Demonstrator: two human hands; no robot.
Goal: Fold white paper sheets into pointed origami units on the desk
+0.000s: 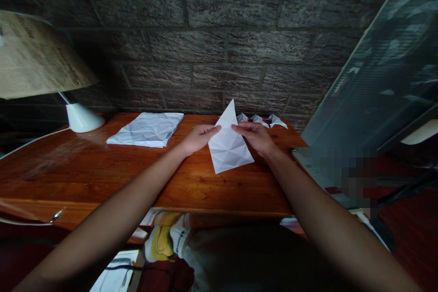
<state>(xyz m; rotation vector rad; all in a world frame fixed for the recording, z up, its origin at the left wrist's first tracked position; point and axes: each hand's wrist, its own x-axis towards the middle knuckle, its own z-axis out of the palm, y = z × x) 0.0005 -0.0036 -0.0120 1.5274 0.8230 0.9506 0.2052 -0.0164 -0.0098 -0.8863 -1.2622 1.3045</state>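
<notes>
A white creased sheet of paper (228,146) is held up over the wooden desk (102,169), partly folded with one corner pointing up. My left hand (197,138) pinches its left edge with fingers closed. On the sheet's right edge my right hand (255,137) grips it, fingers curled over the top. Both hands are close together near the desk's far side.
A stack of crumpled white sheets (147,129) lies at the back left of the desk. Small folded paper pieces (263,121) sit by the brick wall. A lamp with a white base (82,117) stands at far left. A grey slanted panel (376,77) rises on the right.
</notes>
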